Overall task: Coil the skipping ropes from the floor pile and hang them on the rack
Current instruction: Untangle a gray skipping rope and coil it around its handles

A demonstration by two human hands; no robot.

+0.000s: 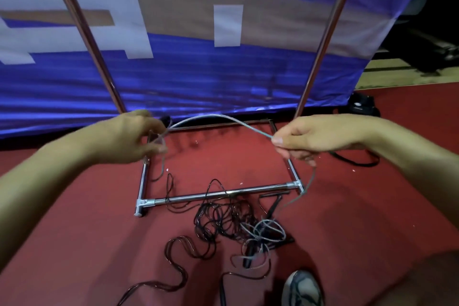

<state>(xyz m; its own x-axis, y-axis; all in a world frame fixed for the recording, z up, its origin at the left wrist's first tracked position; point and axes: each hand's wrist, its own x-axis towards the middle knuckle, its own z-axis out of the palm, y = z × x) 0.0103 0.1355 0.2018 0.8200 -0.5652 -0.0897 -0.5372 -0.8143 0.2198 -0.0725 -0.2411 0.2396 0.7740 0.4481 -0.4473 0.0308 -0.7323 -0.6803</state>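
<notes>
Left hand and right hand each pinching the grey rope with curled fingers, black ropes piled on near floor, rack beyond

Rack uprights run off the top edge, hanging bar unseen. Left hand fingers blur over the grey rope; grip there unclear. Black ropes tangled, count untellable, one leaves bottom edge. Shoe cut off below.

Both forearms are reaching forward, well apart; the left hand and right hand are curling their fingers in pinching grips.
</notes>
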